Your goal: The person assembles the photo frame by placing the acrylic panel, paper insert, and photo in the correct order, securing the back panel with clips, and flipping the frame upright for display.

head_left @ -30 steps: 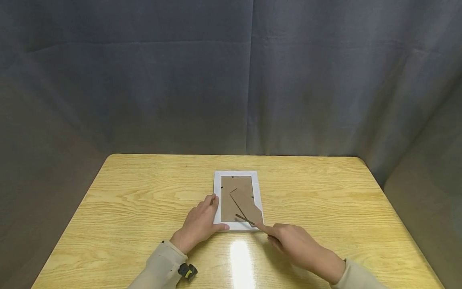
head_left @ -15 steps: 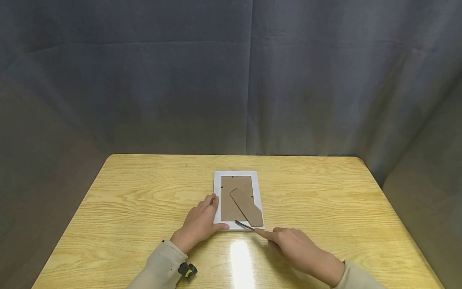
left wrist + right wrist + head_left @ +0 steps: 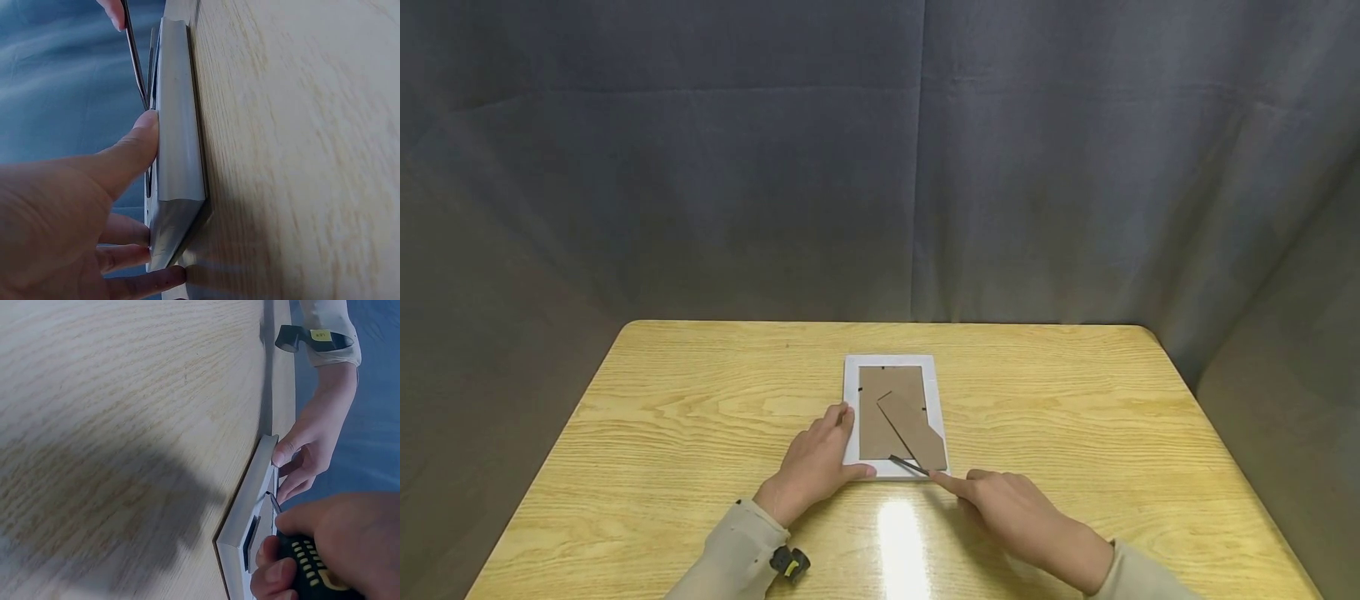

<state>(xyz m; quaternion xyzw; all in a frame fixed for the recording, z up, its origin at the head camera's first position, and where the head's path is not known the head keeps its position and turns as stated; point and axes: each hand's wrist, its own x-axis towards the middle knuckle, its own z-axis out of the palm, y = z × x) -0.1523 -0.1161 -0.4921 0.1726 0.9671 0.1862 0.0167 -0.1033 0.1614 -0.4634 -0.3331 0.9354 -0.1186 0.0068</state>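
A white picture frame lies back side up on the table. Its brown backing board carries a slanted easel leg. My left hand grips the frame's near left corner, thumb on the near border and the other fingers along the left side. In my right hand is a screwdriver, index finger stretched along its metal shaft. The black and yellow handle shows in the right wrist view. The shaft's tip sits at the backing's near edge, left of the leg's foot.
Small dark tabs show at the backing's edges. The wooden table ends at grey curtains behind and at both sides. A black and yellow band is on the left sleeve.
The screwdriver's shaft has come down toward me, from across the easel leg's foot to the near border of the frame. My left hand and the frame have stayed put.
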